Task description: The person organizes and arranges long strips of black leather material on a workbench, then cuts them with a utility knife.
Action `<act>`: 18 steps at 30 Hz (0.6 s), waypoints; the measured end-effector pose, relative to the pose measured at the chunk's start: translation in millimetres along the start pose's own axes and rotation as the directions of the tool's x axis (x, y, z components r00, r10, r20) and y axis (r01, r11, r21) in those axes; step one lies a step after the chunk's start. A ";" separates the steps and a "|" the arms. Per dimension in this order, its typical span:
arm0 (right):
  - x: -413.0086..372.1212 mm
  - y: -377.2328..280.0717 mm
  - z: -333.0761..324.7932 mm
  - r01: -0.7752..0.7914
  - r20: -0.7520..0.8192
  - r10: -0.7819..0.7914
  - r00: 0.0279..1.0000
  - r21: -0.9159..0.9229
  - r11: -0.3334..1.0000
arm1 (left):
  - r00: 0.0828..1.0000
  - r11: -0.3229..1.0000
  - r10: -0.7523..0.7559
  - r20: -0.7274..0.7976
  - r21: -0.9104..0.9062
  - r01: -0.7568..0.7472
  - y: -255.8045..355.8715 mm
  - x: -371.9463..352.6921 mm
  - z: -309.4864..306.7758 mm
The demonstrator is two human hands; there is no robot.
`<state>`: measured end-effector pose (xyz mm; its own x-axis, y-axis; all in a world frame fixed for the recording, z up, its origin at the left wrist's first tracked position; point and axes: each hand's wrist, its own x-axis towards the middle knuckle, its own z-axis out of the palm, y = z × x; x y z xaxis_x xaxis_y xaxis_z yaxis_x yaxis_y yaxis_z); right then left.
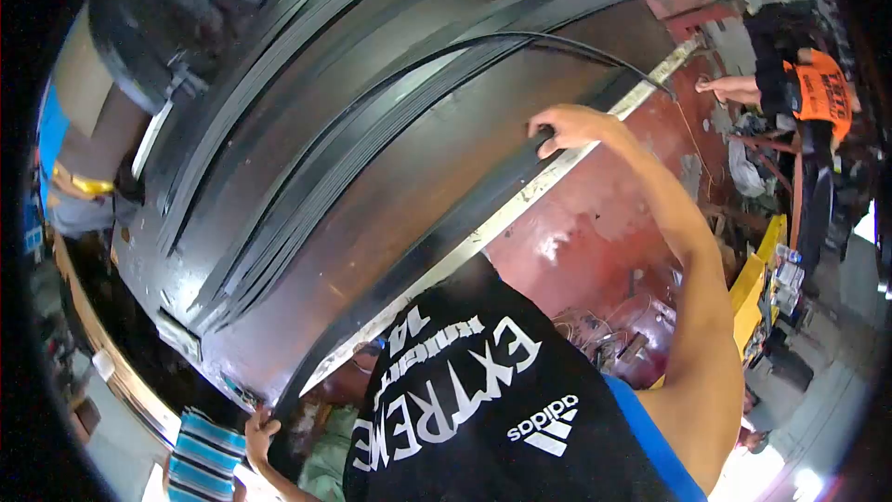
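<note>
Hands well apart, both on one black strip [409,256] that runs along the near edge of the table [506,214]. Left hand [261,433], low at the left, has its fingers curled over the strip's lower end, just beside a blue-and-white striped cloth [200,460]. Up at far left sits a tan roll [85,74] wound with dark material. A wide black sheet [400,149] covers the table, with a bundle of long narrow bands [307,195] lying diagonally across it. A thin black cable [557,42] arcs above the sheet towards the far corner. Right hand [560,130], arm stretched out, is closed on the strip's upper part at the table edge (thumb hidden, fingers wrapped over). Below is the person's black printed shirt [465,400], over a red floor [604,214]. Far right, a co-worker in an orange vest [819,93] has one hand [711,85] near the table's far corner; a yellow stand [754,288] is lower down.
</note>
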<state>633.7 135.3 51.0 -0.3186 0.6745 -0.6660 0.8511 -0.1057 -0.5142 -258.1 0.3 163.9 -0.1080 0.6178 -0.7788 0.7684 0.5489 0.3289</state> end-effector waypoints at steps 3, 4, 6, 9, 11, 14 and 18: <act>2.1 31.2 -9.0 0.064 -0.028 -0.061 0.998 0.135 0.989 | 0.993 0.951 0.077 -0.088 0.306 -0.046 2.3 11.5 24.2; -2.0 21.7 -19.9 -0.034 0.022 0.031 0.999 0.160 0.986 | 0.996 0.968 -0.080 0.045 0.240 0.067 -37.0 33.5 26.0; 5.0 57.1 -13.5 -0.029 -0.016 0.030 0.999 0.064 0.998 | 0.998 0.931 0.013 -0.061 0.366 0.010 -24.8 37.6 47.6; 0.8 49.1 -24.0 -0.117 0.031 0.113 0.993 0.279 0.953 | 0.997 0.968 -0.072 -0.013 0.241 0.073 31.1 31.2 49.0; -0.8 30.4 -30.8 -0.147 -0.006 0.147 0.989 0.041 0.988 | 0.999 0.991 0.021 0.031 0.131 -0.024 5.5 45.4 53.9; 11.6 32.0 -33.3 -0.190 0.059 0.189 0.980 0.004 0.982 | 1.000 0.997 -0.002 -0.006 0.074 0.002 19.6 52.2 61.1; 13.0 34.6 -31.1 -0.175 0.020 0.174 0.985 0.059 0.983 | 0.999 0.999 -0.005 -0.032 -0.050 0.004 0.2 65.6 75.3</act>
<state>672.0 163.1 41.3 -0.1736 0.6314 -0.7558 0.8677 -0.2650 -0.4206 -217.5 -1.5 72.6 -0.1321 0.6327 -0.7630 0.7357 0.5785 0.3523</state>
